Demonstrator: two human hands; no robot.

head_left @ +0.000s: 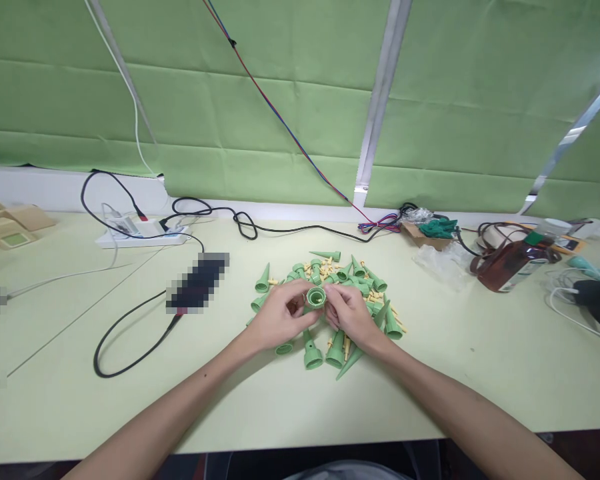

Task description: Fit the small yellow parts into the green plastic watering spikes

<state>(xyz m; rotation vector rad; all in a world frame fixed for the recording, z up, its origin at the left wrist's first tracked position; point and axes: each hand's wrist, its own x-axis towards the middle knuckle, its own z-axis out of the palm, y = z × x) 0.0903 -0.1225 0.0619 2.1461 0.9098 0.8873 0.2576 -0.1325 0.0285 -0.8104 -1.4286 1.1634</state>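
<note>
A green plastic spike (317,297) is held up over a pile of similar parts, with its round hollow end facing me. Something small and yellowish shows inside that opening. My left hand (283,312) is closed around the left side of the spike, thumb below. At the right edge of the rim, my right hand (351,315) is closed in a pinch against the spike; whether its fingers also hold a small part is hidden. Around both hands lie several loose green spikes (313,353), and small yellow plastic pegs (329,269) are scattered among them.
On the left are a blurred black device (198,283) with a cable and a white power strip (143,235). Toward the right stand a brown bottle (510,265), a clear plastic bag (443,263) and a small cardboard box (423,237). A green-covered wall (280,133) rises behind the table.
</note>
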